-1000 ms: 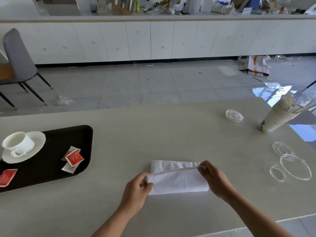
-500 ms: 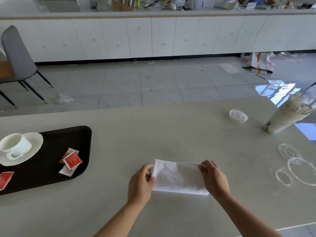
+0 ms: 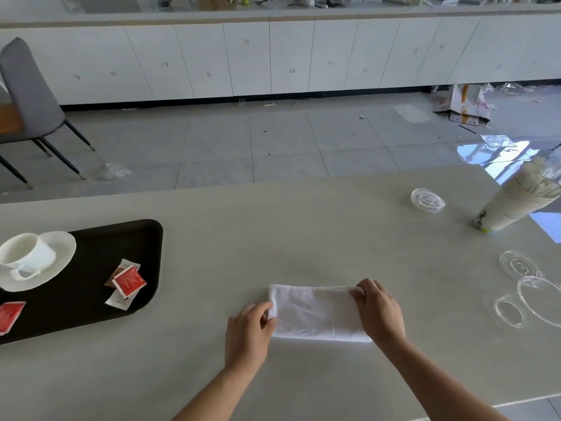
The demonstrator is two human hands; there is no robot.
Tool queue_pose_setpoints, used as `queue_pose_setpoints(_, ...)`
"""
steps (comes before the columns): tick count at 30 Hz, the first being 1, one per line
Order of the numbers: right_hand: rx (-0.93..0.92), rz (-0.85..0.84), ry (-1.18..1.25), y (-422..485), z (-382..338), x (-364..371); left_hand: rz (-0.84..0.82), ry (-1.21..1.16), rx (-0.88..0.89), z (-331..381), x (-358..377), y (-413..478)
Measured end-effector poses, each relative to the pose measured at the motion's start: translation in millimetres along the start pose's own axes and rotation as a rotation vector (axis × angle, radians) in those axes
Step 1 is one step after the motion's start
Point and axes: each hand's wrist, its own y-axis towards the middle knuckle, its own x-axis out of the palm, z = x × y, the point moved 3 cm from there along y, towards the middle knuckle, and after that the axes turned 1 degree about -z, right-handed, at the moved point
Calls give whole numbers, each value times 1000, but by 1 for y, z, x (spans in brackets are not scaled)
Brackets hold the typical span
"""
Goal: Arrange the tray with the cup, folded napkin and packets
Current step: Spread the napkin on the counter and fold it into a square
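Both hands [image 3: 315,323] lie palm-down, pinching the folded napkin's [image 3: 315,314] ends.

Single head-worn wide-angle view, looking forward and down across the pale grey table [image 3: 303,232] toward white floor cabinets [image 3: 273,56].

No legible text anywhere. Red packets [image 3: 129,281] on tray [image 3: 145,238]: white print visible, too blurred to read. Second red packet [image 3: 9,316] at tray's left edge: same, marks unreadable. Paper cup stack [image 3: 513,205] on table [image 3: 303,232]: coloured print near base, not decipherable. Printed bag on floor [image 3: 464,106]: orange/red graphics, no readable lettering. Cabinet fronts [image 3: 291,56]: no labels resolvable.
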Motion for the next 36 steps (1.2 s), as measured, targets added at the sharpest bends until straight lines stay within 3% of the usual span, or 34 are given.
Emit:
queue_pose_setpoints(6,21,-20,-44,2,-2,0,3,2,6,1,1,2)
queue_pose_setpoints(11,53,-11,-67,5,-1,2,-14,135,68,4,3,6)
queue_pose_setpoints(15,102,-1,-12,4,-2,1,100,204,180,13,3,7)
queue_pose_setpoints(17,25,110,-42,-4,-4,-6,140,216,285,19,4,8)
queue_pose_setpoints(20,-303,213,-201,-31,-25,-3,26,348,448,26,16,11)
queue_pose_setpoints(23,-492,38,-270,-51,-49,28,-139,534,461,24,29,12)
queue_pose_setpoints(27,-454,-122,-398,-46,-56,53,-238,595,396,13,41,11)
queue_pose_setpoints(36,-418,-181,-453,-42,-36,54,-256,557,361,6,47,10)
